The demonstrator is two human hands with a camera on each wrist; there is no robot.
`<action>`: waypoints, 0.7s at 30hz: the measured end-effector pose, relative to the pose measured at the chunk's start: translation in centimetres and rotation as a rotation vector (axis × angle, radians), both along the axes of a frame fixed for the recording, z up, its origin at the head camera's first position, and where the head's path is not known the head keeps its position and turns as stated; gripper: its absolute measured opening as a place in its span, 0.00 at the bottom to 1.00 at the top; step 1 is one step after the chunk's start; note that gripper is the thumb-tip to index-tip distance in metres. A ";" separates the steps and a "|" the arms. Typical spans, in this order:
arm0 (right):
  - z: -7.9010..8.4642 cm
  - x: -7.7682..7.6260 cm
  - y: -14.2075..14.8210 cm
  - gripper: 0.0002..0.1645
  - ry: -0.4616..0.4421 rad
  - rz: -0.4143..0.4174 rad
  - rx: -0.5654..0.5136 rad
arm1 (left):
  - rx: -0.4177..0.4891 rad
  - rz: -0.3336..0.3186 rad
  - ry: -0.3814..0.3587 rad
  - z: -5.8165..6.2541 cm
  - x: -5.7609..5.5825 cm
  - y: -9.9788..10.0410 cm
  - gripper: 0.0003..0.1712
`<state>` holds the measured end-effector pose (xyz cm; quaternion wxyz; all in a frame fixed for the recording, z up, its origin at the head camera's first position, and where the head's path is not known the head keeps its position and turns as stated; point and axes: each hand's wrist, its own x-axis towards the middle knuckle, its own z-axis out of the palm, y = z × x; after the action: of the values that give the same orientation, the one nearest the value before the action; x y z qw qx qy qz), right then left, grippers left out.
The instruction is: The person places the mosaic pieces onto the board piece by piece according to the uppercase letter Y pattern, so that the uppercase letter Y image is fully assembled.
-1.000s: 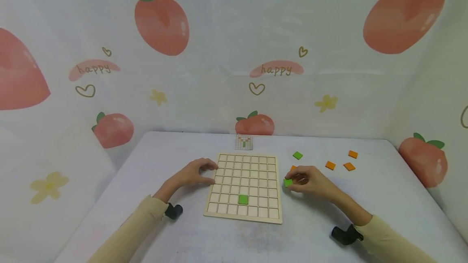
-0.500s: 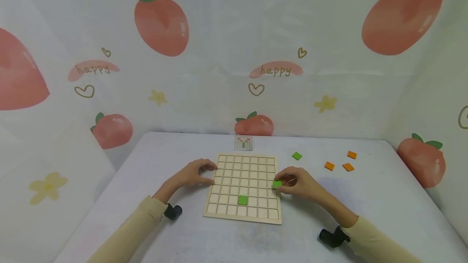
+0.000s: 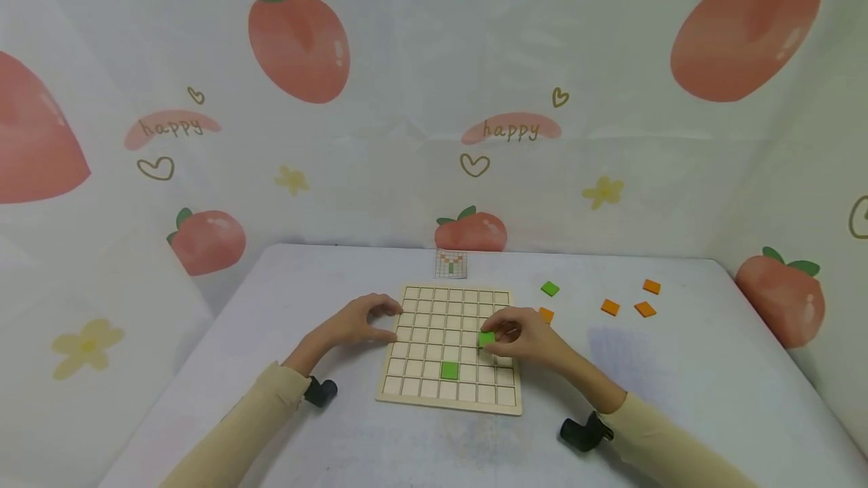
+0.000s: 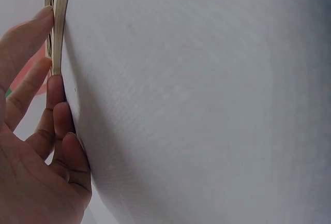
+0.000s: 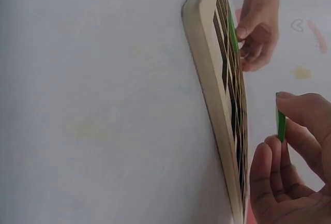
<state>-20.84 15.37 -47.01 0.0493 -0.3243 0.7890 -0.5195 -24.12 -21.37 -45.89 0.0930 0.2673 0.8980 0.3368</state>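
Note:
In the head view a wooden grid board (image 3: 407,400) lies on the white table. One green square tile (image 3: 450,370) sits in a cell in its lower middle. My right hand (image 3: 525,336) is over the board's right half and pinches a second green tile (image 3: 487,340) between thumb and fingers. The right wrist view shows that pinched tile (image 5: 281,125) edge-on, held above the board (image 5: 204,63). My left hand (image 3: 362,320) rests against the board's left edge, thumb and fingertips spread apart along it. In the left wrist view its fingertips touch the board's side (image 4: 59,32).
Right of the board lie a loose green tile (image 3: 550,288) and several orange tiles (image 3: 610,307). One orange tile (image 3: 546,315) is close behind my right hand. Beyond the board's far edge lies a small card (image 3: 450,264) printed with a coloured grid pattern. A printed curtain hangs behind the table.
My right hand has moved left with the green tile, from beside the board to above its right half. An orange tile behind that hand shows again. My left hand has stayed put.

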 end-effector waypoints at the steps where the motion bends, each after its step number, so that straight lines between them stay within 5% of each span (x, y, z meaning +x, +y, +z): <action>1: 0.1 0.0 -0.3 0.16 -0.004 0.002 -0.005 | -0.001 0.000 0.000 0.0 0.0 0.0 0.27; 21: -0.3 0.0 -3.9 0.15 -0.028 0.028 -0.011 | 0.003 -0.014 0.004 -0.2 -0.2 -0.1 0.27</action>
<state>-20.83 11.51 -47.27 0.0657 -0.3282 0.7808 -0.5275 -24.29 -21.48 -46.07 0.0931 0.2743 0.8958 0.3370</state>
